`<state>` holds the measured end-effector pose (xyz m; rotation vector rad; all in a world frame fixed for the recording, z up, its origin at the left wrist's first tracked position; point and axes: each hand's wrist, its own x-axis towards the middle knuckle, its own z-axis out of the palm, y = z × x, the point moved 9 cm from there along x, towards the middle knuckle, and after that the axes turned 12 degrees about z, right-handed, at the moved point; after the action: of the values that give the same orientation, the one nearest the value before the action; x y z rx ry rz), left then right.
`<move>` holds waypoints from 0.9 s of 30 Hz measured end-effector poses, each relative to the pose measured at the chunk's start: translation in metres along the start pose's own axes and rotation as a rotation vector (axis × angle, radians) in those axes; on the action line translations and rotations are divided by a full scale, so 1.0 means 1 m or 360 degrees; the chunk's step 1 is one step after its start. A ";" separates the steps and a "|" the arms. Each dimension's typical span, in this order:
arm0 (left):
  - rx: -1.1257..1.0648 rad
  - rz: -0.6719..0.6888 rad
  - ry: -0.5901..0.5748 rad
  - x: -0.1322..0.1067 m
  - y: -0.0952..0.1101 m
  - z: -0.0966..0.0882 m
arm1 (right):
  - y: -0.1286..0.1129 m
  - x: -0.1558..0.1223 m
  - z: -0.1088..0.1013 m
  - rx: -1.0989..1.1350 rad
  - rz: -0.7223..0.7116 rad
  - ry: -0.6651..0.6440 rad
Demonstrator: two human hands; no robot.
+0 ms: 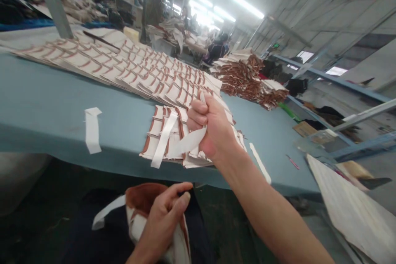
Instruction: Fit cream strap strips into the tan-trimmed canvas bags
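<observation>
My right hand (208,126) is closed in a fist above the table, with a white strip (193,140) running through it. One end of that strip pokes out above the fingers and the other hangs to the left. Low in front of my lap, my left hand (168,214) grips a white fabric piece with a brown lining (144,198); some of its fingers are hidden. From that piece's left side hangs another white strip (108,212). Below my right fist lies a small stack of white, brown-edged fabric pieces (151,146), with a loose white strip (163,142) across it.
Long overlapping rows of brown-edged pieces (123,64) cover the back of the blue-green table (46,99). A brown and white pile (244,76) stands behind. Single white strips lie left (92,130) and right (260,163). A pale board (352,206) leans at the right.
</observation>
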<state>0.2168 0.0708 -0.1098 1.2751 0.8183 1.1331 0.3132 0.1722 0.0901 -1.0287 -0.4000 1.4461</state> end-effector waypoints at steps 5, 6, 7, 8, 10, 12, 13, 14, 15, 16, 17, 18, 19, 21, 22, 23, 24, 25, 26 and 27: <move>-0.0203 -0.0125 -0.0142 -0.011 0.003 0.038 | 0.018 -0.050 -0.060 0.0255 -0.0185 0.0241; -0.0229 -0.0149 -0.0153 -0.017 0.005 0.039 | 0.022 -0.058 -0.076 0.0285 -0.0221 0.0309; -0.0253 -0.0163 -0.0144 -0.024 0.007 0.038 | 0.027 -0.065 -0.091 0.0308 -0.0248 0.0374; -0.0272 -0.0162 -0.0116 -0.030 0.011 0.035 | 0.032 -0.072 -0.106 0.0328 -0.0276 0.0438; -0.0270 -0.0135 -0.0042 -0.038 0.020 0.029 | 0.044 -0.083 -0.131 0.0334 -0.0323 0.0532; -0.0216 -0.0098 0.0022 -0.042 0.028 0.023 | 0.057 -0.091 -0.148 0.0291 -0.0345 0.0555; -0.0173 -0.0079 0.0053 -0.044 0.032 0.021 | 0.065 -0.094 -0.155 0.0263 -0.0345 0.0547; -0.0131 -0.0055 0.0070 -0.045 0.035 0.019 | 0.073 -0.097 -0.161 0.0239 -0.0336 0.0539; -0.0089 -0.0027 0.0084 -0.047 0.039 0.016 | 0.083 -0.099 -0.167 0.0217 -0.0320 0.0537; -0.0046 0.0011 0.0086 -0.048 0.043 0.014 | 0.093 -0.101 -0.175 0.0188 -0.0298 0.0544; 0.0008 0.0064 0.0087 -0.050 0.048 0.012 | 0.104 -0.102 -0.182 0.0123 -0.0262 0.0554; 0.0075 0.0139 0.0074 -0.053 0.054 0.009 | 0.115 -0.102 -0.190 0.0025 -0.0212 0.0565; 0.0152 0.0236 0.0060 -0.055 0.062 0.007 | 0.127 -0.100 -0.198 -0.0100 -0.0148 0.0570; 0.0306 0.0455 -0.0014 -0.060 0.081 0.004 | 0.149 -0.095 -0.215 -0.0344 -0.0027 0.0576; 0.0366 0.0557 -0.0079 -0.063 0.089 0.005 | 0.157 -0.093 -0.224 -0.0434 0.0007 0.0589; 0.0409 0.0634 -0.0142 -0.065 0.097 0.006 | 0.160 -0.092 -0.232 -0.0506 0.0015 0.0610; 0.0437 0.0682 -0.0197 -0.067 0.102 0.007 | 0.160 -0.093 -0.239 -0.0565 0.0004 0.0635; 0.0457 0.0711 -0.0232 -0.068 0.106 0.007 | 0.156 -0.096 -0.243 -0.0630 -0.0018 0.0656; 0.0471 0.0727 -0.0254 -0.068 0.108 0.007 | 0.149 -0.101 -0.243 -0.0686 -0.0043 0.0667; 0.0485 0.0732 -0.0259 -0.068 0.109 0.006 | 0.139 -0.106 -0.238 -0.0762 -0.0081 0.0638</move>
<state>0.1830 -0.0034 -0.0099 1.8513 0.6044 1.2718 0.3949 -0.0306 -0.1084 -1.6444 -0.4851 1.0811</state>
